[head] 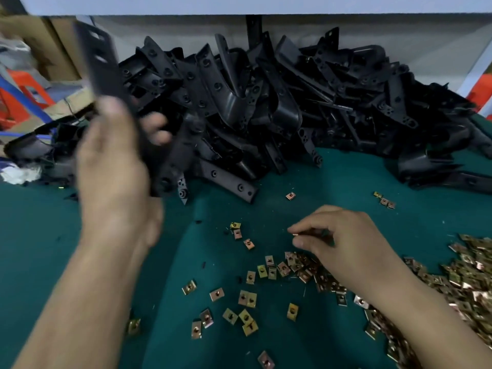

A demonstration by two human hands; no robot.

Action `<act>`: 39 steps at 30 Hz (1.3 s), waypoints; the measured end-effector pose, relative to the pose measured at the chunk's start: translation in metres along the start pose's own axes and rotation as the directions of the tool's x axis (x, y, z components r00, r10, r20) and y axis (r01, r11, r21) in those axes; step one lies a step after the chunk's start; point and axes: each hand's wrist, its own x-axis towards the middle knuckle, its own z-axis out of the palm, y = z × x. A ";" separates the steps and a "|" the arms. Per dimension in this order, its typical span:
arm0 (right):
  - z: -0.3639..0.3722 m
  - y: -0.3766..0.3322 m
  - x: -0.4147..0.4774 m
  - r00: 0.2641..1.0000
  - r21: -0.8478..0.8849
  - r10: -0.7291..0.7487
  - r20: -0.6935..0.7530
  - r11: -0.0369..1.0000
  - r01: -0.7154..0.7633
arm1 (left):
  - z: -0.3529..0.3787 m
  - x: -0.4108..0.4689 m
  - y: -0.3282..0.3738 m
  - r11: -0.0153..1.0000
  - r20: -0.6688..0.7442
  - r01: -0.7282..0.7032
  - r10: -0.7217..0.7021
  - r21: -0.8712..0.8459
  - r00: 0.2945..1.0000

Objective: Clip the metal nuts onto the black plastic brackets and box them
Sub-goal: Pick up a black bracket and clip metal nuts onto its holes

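Observation:
My left hand [117, 158] grips a long black plastic bracket [99, 59], held upright and blurred by motion, at the left of the view. My right hand [343, 241] hovers low over the green table, its thumb and fingers pinched on a small metal nut [296, 233]. Several brass-coloured clip nuts [247, 299] lie scattered in front of me, and a dense heap of them [468, 278] spreads under and beyond my right forearm. A big pile of black brackets [266, 107] fills the back of the table.
The green table cover [346, 182] shows between pile and nuts. Cardboard boxes [53, 49] and orange-red stools [24, 89] stand off the left edge; another orange item [482, 91] is at far right. A white shelf [239, 5] overhangs the back.

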 end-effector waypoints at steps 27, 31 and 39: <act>0.021 -0.032 0.001 0.985 0.748 0.148 -0.085 0.663 -0.035 | -0.001 -0.040 -0.069 0.807 0.523 0.588 -0.524 0.053 0.672; 0.017 -0.036 0.000 0.980 0.905 0.195 0.049 0.407 -0.127 | -0.001 -0.043 -0.070 0.803 0.539 0.592 -0.527 0.062 0.658; 0.009 -0.035 0.000 0.976 0.905 0.160 0.149 0.375 -0.200 | -0.001 -0.045 -0.067 0.782 0.599 0.621 -0.526 0.060 0.604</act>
